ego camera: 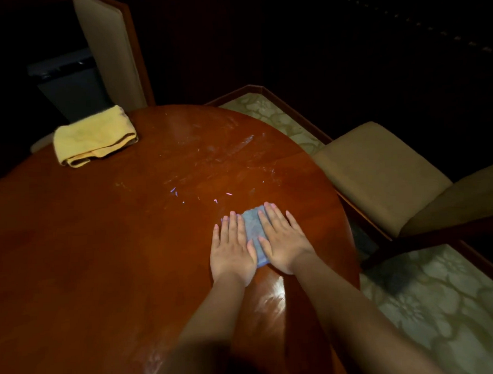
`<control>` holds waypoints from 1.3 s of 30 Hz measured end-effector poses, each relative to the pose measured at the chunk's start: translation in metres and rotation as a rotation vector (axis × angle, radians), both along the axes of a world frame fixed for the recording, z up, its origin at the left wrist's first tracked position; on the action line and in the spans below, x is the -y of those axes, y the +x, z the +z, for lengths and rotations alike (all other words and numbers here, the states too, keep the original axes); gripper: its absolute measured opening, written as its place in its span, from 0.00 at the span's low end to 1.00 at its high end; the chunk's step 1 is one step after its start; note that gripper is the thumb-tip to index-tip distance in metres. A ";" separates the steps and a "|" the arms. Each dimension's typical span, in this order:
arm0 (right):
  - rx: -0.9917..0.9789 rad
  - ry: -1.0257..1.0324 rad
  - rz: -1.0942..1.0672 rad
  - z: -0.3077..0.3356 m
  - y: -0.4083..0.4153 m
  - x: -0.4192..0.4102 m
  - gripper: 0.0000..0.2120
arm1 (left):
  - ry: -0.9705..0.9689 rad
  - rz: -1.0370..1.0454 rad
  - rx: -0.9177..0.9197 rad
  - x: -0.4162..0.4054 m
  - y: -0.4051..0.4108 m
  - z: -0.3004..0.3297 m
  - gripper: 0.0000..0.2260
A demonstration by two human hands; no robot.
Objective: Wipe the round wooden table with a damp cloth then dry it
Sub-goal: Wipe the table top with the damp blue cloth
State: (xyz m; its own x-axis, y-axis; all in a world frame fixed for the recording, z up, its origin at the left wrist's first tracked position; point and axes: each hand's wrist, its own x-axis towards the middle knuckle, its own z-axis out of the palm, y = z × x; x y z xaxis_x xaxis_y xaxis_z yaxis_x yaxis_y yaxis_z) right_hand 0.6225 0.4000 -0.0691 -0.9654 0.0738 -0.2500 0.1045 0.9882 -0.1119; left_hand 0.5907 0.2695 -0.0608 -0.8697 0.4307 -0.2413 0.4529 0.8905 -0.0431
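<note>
The round wooden table (pixel 101 249) fills most of the view, dark red-brown and glossy. A small blue cloth (pixel 252 229) lies flat on its right half. My left hand (pixel 232 248) and my right hand (pixel 281 242) both press flat on the cloth side by side, fingers stretched forward and slightly apart. Only a strip of the cloth shows between and ahead of the hands. Wet streaks and smears (pixel 210 160) glisten on the wood beyond the cloth. A folded yellow cloth (pixel 95 137) rests at the far left edge of the table.
A beige upholstered chair (pixel 380 175) stands close to the table's right edge. Another chair back (pixel 112 51) rises behind the table's far side. A pale patterned carpet (pixel 442 305) covers the floor on the right. The surroundings are dark.
</note>
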 end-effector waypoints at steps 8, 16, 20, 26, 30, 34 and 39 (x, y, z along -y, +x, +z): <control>0.044 -0.029 0.093 0.010 0.023 0.013 0.39 | 0.002 -0.029 0.013 0.038 0.025 0.005 0.25; 0.056 0.021 0.193 0.028 0.020 0.003 0.28 | 0.053 -0.028 0.031 0.036 0.025 0.007 0.25; -0.013 -0.101 0.127 0.022 0.007 0.016 0.28 | 0.172 0.129 0.053 0.021 0.023 0.003 0.25; -0.112 -0.125 -0.063 -0.009 0.009 0.018 0.35 | 0.259 0.251 -0.020 0.013 0.021 -0.016 0.30; -0.115 -0.102 -0.090 -0.008 0.005 0.021 0.37 | 0.258 0.266 -0.043 0.011 0.019 -0.018 0.36; -0.111 -0.085 -0.104 -0.008 -0.007 0.020 0.38 | 0.195 0.263 -0.048 0.005 0.003 -0.023 0.34; -0.131 -0.070 -0.090 -0.010 -0.028 0.014 0.38 | 0.169 0.254 -0.036 -0.001 -0.019 -0.019 0.31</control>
State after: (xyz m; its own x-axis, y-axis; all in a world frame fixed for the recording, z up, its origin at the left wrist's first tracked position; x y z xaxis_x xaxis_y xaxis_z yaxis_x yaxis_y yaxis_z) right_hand 0.5947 0.3856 -0.0787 -0.9804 0.1484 -0.1299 0.1723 0.9648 -0.1985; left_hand 0.5722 0.2707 -0.0803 -0.9612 0.2301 -0.1520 0.2160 0.9709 0.1036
